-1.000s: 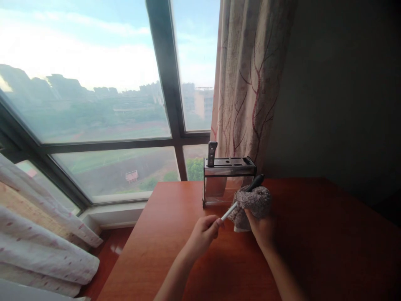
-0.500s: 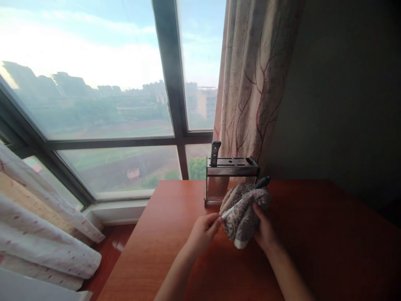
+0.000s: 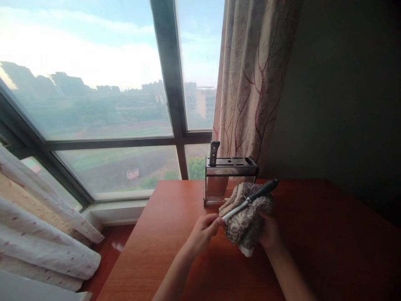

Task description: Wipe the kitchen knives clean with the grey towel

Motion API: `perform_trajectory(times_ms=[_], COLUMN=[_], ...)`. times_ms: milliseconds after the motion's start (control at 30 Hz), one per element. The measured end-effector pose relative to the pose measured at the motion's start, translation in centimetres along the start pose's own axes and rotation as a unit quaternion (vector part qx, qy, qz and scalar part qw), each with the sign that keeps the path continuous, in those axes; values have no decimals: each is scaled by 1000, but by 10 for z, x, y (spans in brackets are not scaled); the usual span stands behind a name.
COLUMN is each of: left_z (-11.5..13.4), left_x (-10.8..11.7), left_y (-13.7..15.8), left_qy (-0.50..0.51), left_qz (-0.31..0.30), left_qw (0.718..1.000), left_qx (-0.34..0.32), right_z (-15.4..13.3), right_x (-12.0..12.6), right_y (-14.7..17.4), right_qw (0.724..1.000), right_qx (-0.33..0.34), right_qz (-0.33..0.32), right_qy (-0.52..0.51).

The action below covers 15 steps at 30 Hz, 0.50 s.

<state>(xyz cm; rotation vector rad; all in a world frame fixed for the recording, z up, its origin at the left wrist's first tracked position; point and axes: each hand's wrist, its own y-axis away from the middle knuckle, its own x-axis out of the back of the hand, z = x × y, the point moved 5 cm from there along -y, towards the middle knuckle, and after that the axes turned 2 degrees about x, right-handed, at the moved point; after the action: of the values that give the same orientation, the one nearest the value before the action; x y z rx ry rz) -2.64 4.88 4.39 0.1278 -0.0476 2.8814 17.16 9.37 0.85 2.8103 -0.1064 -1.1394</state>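
Between thumb and fingers, my left hand (image 3: 208, 228) pinches the tip end of a sharpening steel (image 3: 237, 210), a pale rod with a black handle that points up to the right. A grey-brown patterned towel (image 3: 242, 230) is bunched beneath the steel. My right hand (image 3: 270, 230) grips this towel from its right side, its fingers partly hidden behind the cloth. Just beyond the towel stands a metal-framed knife block (image 3: 232, 171) with clear sides. One black-handled knife (image 3: 214, 153) is upright in its left slot.
The reddish-brown wooden table (image 3: 150, 251) spreads beneath my arms. A large window (image 3: 109, 144) lies beyond its left and far edges. A patterned curtain (image 3: 247, 83) hangs behind the knife block, and another curtain (image 3: 40, 234) is at the left.
The towel has come off the top of the steel, so its handle and collar now show. My right hand has shifted slightly right and down with the towel.
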Motion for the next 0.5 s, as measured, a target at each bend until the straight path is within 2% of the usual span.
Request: perform_trajectory(times_ms=[100,233,333,433,500], left_z=[0,3,6,10,12], left_x=[-4,-3,0,-1,-2], left_y=[1,1,1,1,2], left_qy=[56,58,-63,-214,-274], left_qz=[-27,-20,12,37,61], left_qw=[998,998,998,973,955], left_qx=[29,28,-16,-72,-93], right_z=[1,-13,-15,-9,-4], right_x=[-1,6,13,9,2], right_y=[2,3,2,2,2], right_qw=[996,997,998,999,999], right_qx=[-78,-44,-6,-1,-4], right_qz=[5,9,25,26,36], right_qy=[-37,-68,-59,-35,-25])
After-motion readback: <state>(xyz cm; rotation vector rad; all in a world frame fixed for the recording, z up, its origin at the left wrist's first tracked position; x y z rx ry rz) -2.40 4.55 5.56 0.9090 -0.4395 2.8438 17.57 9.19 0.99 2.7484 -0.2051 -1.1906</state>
